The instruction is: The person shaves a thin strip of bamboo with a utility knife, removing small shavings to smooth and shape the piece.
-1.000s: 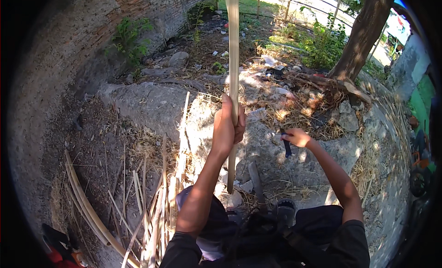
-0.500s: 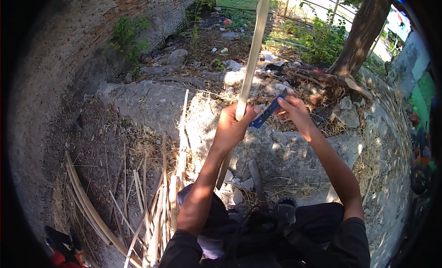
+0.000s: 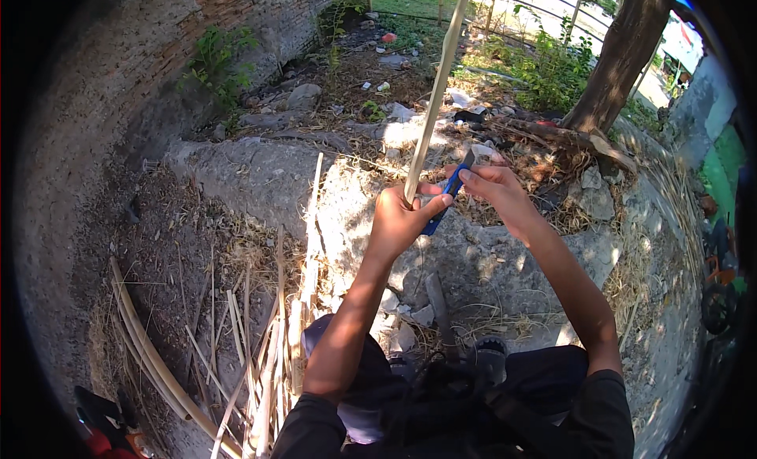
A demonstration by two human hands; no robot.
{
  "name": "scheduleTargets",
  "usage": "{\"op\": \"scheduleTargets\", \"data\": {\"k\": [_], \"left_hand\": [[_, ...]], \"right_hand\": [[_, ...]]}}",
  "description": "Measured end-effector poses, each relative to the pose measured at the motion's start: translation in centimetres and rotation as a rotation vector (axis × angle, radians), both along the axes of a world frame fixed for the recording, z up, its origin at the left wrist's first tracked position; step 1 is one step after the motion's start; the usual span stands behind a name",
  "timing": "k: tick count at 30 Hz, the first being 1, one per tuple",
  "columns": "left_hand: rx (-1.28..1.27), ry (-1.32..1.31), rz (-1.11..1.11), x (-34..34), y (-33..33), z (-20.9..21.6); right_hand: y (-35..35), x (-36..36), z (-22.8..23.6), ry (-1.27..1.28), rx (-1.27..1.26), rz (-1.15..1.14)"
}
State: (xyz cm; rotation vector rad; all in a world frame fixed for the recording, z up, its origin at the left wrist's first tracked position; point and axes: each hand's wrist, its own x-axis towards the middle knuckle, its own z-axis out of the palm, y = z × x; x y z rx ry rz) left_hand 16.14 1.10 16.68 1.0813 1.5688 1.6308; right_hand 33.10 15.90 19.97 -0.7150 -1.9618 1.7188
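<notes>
A long pale bamboo strip (image 3: 435,96) rises steeply from my left hand (image 3: 397,222), which is closed around its lower part. My right hand (image 3: 501,197) grips a blue utility knife (image 3: 453,189) between thumb and fingers, with its grey tip angled up and away from me. The left thumb reaches across and touches the knife's lower end, so both hands meet at it. The knife is just right of the strip, and I see no cut being made. The right hand's curled fingers are partly hidden.
Several split bamboo strips (image 3: 272,364) lie at the lower left, beside a curved bamboo length (image 3: 150,348). In front of my feet leans a long flat dark piece (image 3: 440,305). A low stone ledge (image 3: 252,171) crosses ahead; a tree trunk (image 3: 623,57) stands at the far right.
The knife has turned more upright and moved slightly left, and my left thumb now presses its lower end. The strip's top has tilted a little to the right.
</notes>
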Motion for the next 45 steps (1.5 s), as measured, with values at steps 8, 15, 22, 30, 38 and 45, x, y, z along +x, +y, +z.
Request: {"op": "scheduleTargets", "data": {"k": [8,15,22,30,38,45], "left_hand": [[0.027,-0.001,0.011,0.1,0.4,-0.5],[0.02,0.159,0.075,0.0,0.5,-0.5],[0.026,0.274,0.053,1.4,0.0,0.6],[-0.015,0.449,0.096,1.8,0.3,0.3],[0.056,0.71,0.177,0.0,1.4,-4.5],[-0.215,0.608,0.254,-3.0,1.1,-6.0]], "right_hand": [[-0.2,-0.3,0.2,-0.014,0.321,-0.157],[0.2,0.5,9.1,-0.102,1.633,-0.457],[1.2,-3.4,13.3,-0.403,2.14,-0.073],[5.8,-4.4,17.8,-0.528,2.088,0.455],[11.2,1.4,26.6,-0.707,2.287,0.255],[13.9,9.7,30.6,-0.84,2.159,0.141]]}}
